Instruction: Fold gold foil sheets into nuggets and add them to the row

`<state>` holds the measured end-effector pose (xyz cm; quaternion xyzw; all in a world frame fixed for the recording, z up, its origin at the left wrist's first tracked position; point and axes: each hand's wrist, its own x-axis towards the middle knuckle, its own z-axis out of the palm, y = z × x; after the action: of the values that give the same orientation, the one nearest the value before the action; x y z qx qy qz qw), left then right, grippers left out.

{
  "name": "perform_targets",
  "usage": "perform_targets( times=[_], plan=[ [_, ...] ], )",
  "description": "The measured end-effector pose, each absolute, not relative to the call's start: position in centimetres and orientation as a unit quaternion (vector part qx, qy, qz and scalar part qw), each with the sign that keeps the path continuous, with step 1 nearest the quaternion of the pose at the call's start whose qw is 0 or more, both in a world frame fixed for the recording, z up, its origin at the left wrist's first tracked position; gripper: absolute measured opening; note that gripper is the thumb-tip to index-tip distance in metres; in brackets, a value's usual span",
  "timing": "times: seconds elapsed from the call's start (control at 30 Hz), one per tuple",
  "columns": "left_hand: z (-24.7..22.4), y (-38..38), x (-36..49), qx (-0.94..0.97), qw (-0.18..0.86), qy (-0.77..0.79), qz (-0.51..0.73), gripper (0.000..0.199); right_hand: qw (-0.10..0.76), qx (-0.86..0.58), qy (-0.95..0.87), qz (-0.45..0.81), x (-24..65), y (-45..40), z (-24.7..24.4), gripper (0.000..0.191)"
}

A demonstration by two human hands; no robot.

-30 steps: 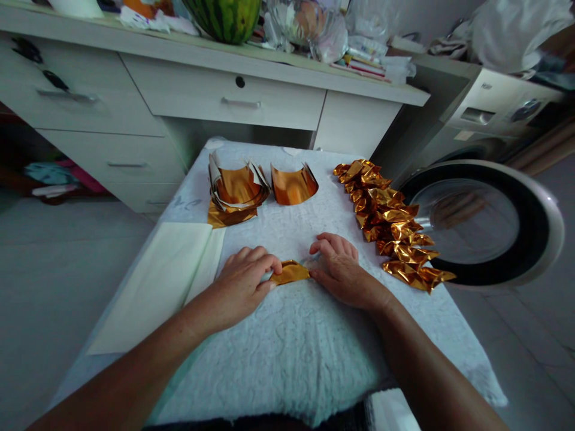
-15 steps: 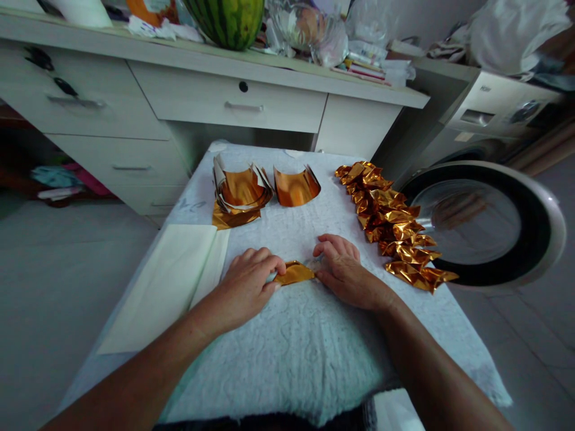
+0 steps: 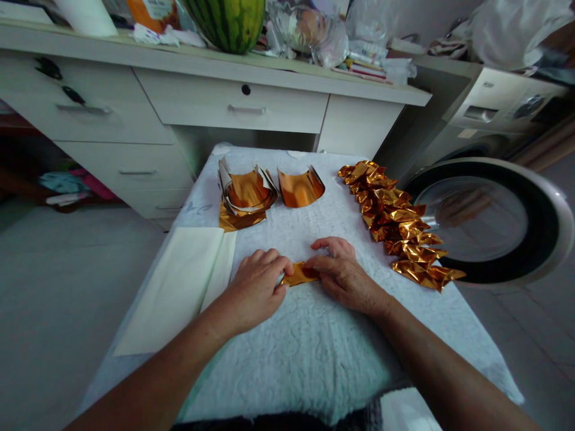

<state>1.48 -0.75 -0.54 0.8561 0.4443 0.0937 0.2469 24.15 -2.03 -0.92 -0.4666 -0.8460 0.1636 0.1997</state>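
Note:
A small folded piece of gold foil paper [image 3: 300,274] lies low on the cloth-covered table between my hands. My left hand [image 3: 258,284] grips its left end between thumb and fingers. At the right end, my right hand [image 3: 344,272] has its fingers closed on the foil, hiding that end. Behind them stand a curved stack of gold foil sheets [image 3: 247,190] with pale backs and a smaller curled stack of foil sheets [image 3: 300,188]. A row of folded gold foil pieces [image 3: 390,218] runs down the table's right side.
Pale paper sheets [image 3: 171,287] lie at the table's left. A white cabinet with drawers [image 3: 206,108] stands behind, with a watermelon [image 3: 227,24] and bags on top. To the right, the open washing machine door [image 3: 489,221] reaches close to the table edge.
My right hand has moved in over the foil's right end and closed on it. The foil looks flatter and narrower there. My left hand keeps its grip; the view has shifted slightly.

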Motion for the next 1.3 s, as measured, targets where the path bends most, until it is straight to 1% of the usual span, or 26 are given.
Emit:
perform_targets(
  times=[0.2, 0.33, 0.47, 0.53, 0.63, 0.73, 0.87, 1.1, 1.3],
  plan=[
    [-0.66, -0.79, 1.72, 0.857, 0.235, 0.448, 0.098, 0.013, 0.199, -0.458, -0.853, 0.150, 24.26, -2.05, -1.16, 0.044],
    [-0.55, -0.82, 1.80, 0.857, 0.233, 0.449, 0.098, 0.013, 0.193, -0.447, -0.860, 0.155, 24.40, -2.19, -1.11, 0.041],
    [-0.41, -0.91, 1.82, 0.852, 0.240, 0.454, 0.104, 0.010, 0.219, -0.439, -0.857, 0.154, 24.34, -2.23, -1.17, 0.040],
    [-0.44, -0.94, 1.81, 0.850, 0.241, 0.454, 0.114, 0.009, 0.227, -0.444, -0.853, 0.155, 24.21, -2.21, -1.17, 0.032],
    [-0.62, -0.94, 1.78, 0.851, 0.235, 0.453, 0.128, 0.008, 0.218, -0.448, -0.852, 0.161, 24.02, -2.17, -1.09, 0.014],
    [-0.91, -0.87, 1.78, 0.854, 0.225, 0.450, 0.134, 0.009, 0.213, -0.445, -0.854, 0.166, 23.93, -2.12, -1.08, 0.007],
    [-1.17, -0.73, 1.79, 0.854, 0.224, 0.445, 0.148, 0.013, 0.226, -0.441, -0.853, 0.165, 23.91, -2.10, -1.19, 0.009],
    [-0.66, -0.76, 1.69, 0.838, 0.258, 0.450, 0.169, 0.008, 0.248, -0.439, -0.847, 0.169, 23.72, -2.04, -0.94, 0.009],
    [-0.58, -0.86, 1.59, 0.810, 0.294, 0.469, 0.194, 0.007, 0.250, -0.439, -0.846, 0.167, 23.52, -1.93, -1.07, 0.009]
  ],
)
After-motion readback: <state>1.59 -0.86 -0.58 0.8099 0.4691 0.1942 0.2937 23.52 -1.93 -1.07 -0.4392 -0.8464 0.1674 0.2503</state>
